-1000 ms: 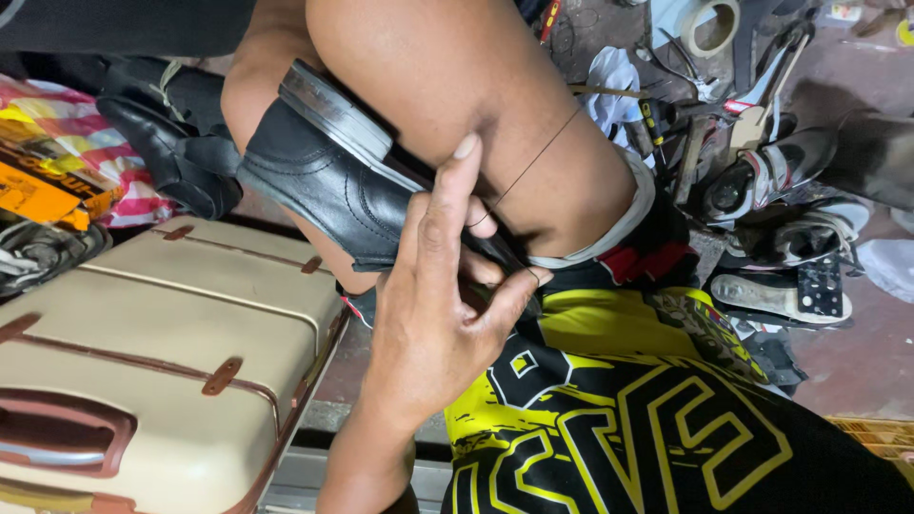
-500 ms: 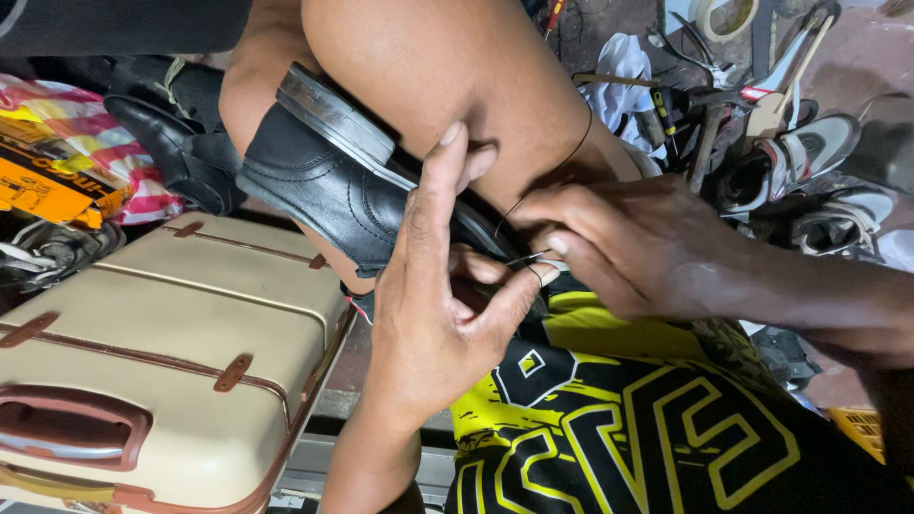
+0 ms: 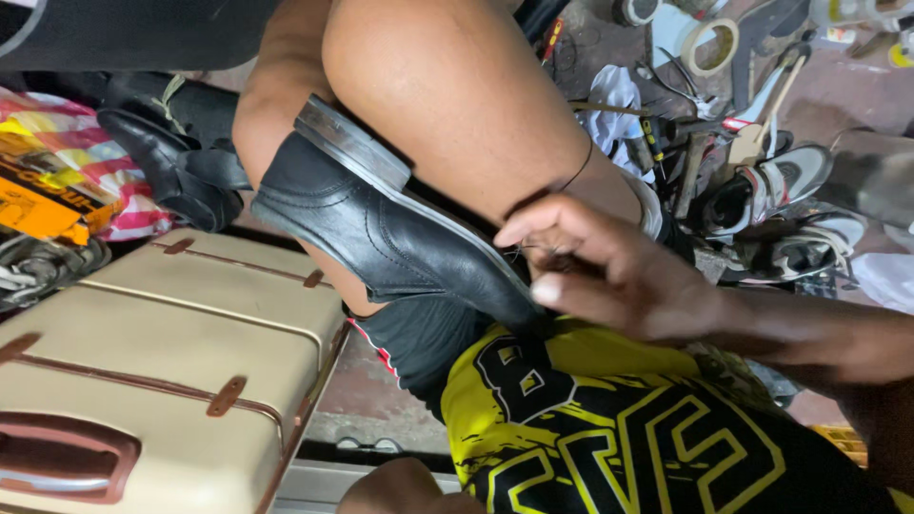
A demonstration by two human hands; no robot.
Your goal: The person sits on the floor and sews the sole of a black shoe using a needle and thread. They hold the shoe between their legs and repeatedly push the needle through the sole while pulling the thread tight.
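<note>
- Filling the lower left, a cream suitcase with brown straps and a maroon handle lies flat, just beside the person's leg.
- Covering the lower middle, yellow-and-black printed shorts sit under the work.
- Black leather shoe: wedged between the bare knees, sole and heel turned upward, toe pointing down-right toward the shorts.
- Right hand: reaches in from the right, fingers curled and pinched together at the shoe's toe edge; a thin dark thread appears to run at the fingertips, though what it grips is too small to confirm.
- Left hand: only a sliver shows at the bottom edge; its opening cannot be told.
- Second black shoe: lies behind the suitcase.
- Bright striped package, red, yellow and orange: far left edge.
- Roll of tape: upper right, among worn sneakers.
</note>
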